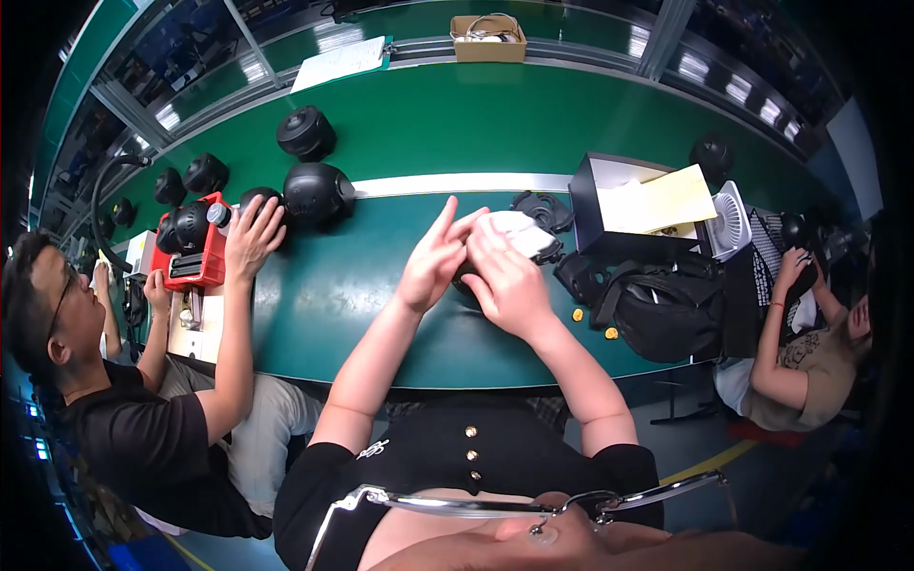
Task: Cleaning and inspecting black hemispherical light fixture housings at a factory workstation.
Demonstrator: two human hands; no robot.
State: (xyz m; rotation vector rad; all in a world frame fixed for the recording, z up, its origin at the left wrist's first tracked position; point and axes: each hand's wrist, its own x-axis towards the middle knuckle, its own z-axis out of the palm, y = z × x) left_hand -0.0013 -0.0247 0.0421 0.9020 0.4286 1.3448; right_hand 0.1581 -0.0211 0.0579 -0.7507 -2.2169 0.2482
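Over the middle of the green bench, my two hands are close together. My left hand (431, 268) has its fingers stretched and apart, its fingertips near my other hand. My right hand (510, 282) is bent around a white cloth (519, 231), which bulges out beyond its fingers. A dark rounded thing (465, 278) shows partly between and beneath my hands; most of it is hidden, so its kind cannot be made out. Just past the cloth lie black moulded parts (544, 211).
Black round housings (317, 194) stand to the left, near a co-worker's hand (253, 234) and a red bin (211, 255). On the right are a black box (592, 211) with yellow paper, a black bag (666, 309) and small yellow pieces (578, 315). Another person sits far right.
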